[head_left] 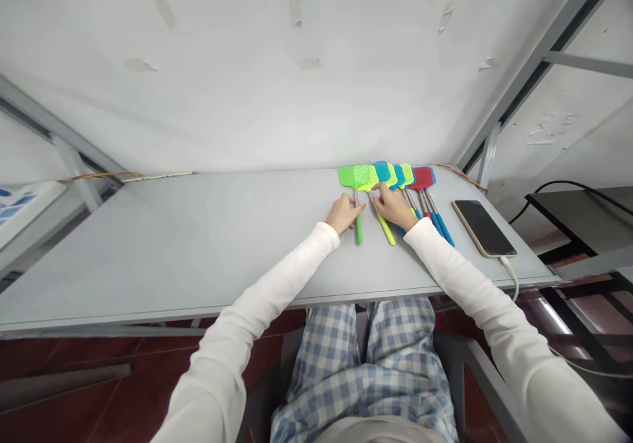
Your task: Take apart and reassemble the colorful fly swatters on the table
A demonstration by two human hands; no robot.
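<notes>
A row of fly swatters with mesh heads lies overlapped on the table, handles toward me. At its left end is the green fly swatter (359,231), and my left hand (345,212) is closed around its thin metal shaft, just above the handle. My right hand (393,204) lies over the yellow-green fly swatter (386,229) beside it. Its index finger reaches to the lower edge of that swatter's head, with the thumb apart from it. Further right are blue and yellow-green heads, then a red fly swatter (423,177) with blue showing behind it. My right hand covers some shafts.
A phone (483,228) with a white charging cable (510,273) lies right of the swatters. The grey table (198,252) meets a white wall behind. Metal frame bars (534,67) rise at both sides. A dark stand (588,215) is at the right.
</notes>
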